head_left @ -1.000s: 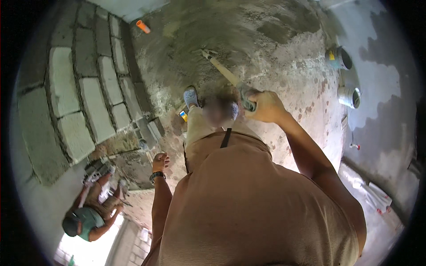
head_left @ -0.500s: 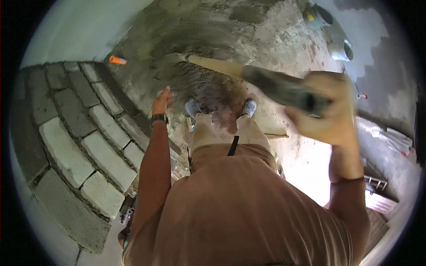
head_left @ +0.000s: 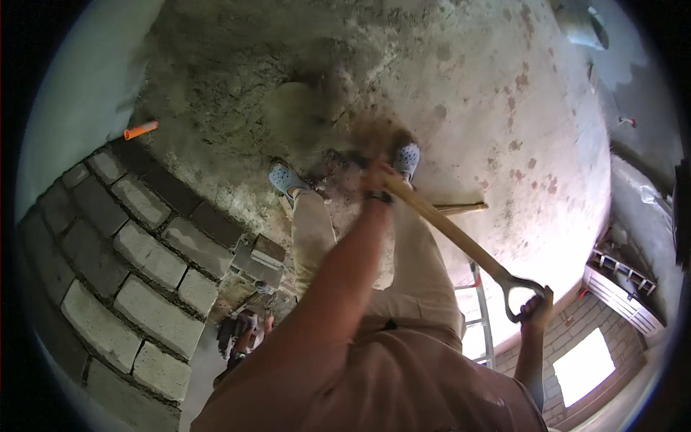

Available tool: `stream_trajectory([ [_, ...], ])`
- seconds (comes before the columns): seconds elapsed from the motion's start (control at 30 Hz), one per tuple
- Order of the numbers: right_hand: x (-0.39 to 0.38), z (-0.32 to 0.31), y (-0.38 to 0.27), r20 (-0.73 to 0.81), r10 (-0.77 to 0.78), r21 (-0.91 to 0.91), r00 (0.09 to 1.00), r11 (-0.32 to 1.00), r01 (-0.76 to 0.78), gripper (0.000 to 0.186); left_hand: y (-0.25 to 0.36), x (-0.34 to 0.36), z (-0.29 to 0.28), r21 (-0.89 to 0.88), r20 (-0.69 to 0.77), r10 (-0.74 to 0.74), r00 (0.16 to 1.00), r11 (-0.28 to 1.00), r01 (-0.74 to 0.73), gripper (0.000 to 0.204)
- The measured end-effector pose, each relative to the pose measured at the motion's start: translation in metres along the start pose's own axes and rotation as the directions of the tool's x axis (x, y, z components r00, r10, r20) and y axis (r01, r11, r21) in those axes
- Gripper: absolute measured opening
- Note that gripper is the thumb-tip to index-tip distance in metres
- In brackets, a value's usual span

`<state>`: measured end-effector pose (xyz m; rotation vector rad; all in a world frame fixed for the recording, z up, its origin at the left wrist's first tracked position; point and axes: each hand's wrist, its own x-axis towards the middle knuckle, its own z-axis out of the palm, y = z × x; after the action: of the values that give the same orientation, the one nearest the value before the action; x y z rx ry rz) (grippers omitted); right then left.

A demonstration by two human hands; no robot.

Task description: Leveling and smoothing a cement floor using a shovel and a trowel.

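My right hand (head_left: 538, 309) is closed around the dark D-shaped grip (head_left: 512, 288) of a shovel, low at the right beside my hip. The pale wooden shaft (head_left: 453, 232) runs up and leftward across my right leg. Near its far end my left hand (head_left: 377, 180), smeared by motion, is wrapped round the shaft in front of my right shoe. Beyond that hand the blade is too blurred to make out. Dark, wet-looking mortar or cement mix (head_left: 245, 93) is spread over the floor ahead of my feet.
A block wall (head_left: 155, 255) rises on the left, with an orange pipe (head_left: 141, 130) by its far end. Another person's hand (head_left: 248, 320) shows beside the wall, lower left. A bucket (head_left: 579, 27), a wooden strip (head_left: 461, 208) and a ladder (head_left: 484, 317) are to the right.
My left hand has gone from open and free to gripping the shaft. My right hand has come down with the handle, and the shovel now slants the other way. The view has shifted.
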<state>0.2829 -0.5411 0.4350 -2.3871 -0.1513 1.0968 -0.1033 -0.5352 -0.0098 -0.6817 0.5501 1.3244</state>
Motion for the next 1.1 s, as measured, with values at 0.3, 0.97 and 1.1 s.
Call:
stream_trajectory([
  [0.3,0.071,-0.044,0.028,-0.261,-0.062,-0.097,0.963,0.995,0.038,0.048,-0.205,0.085,-0.049,0.237,-0.517,-0.079,0.852,0.943,0.232,0.032],
  [0.97,0.033,0.169,-0.02,0.591,-0.799,0.396,0.112,0.408,0.822,0.032,0.218,-0.022,0.161,-0.279,0.03,0.227,0.973,0.937,-0.21,0.021],
  [1.1,0.035,0.207,0.011,0.66,-0.723,0.297,-0.202,0.005,0.955,0.025,0.219,-0.005,0.112,0.355,-0.328,0.511,0.794,0.846,-0.398,0.023],
])
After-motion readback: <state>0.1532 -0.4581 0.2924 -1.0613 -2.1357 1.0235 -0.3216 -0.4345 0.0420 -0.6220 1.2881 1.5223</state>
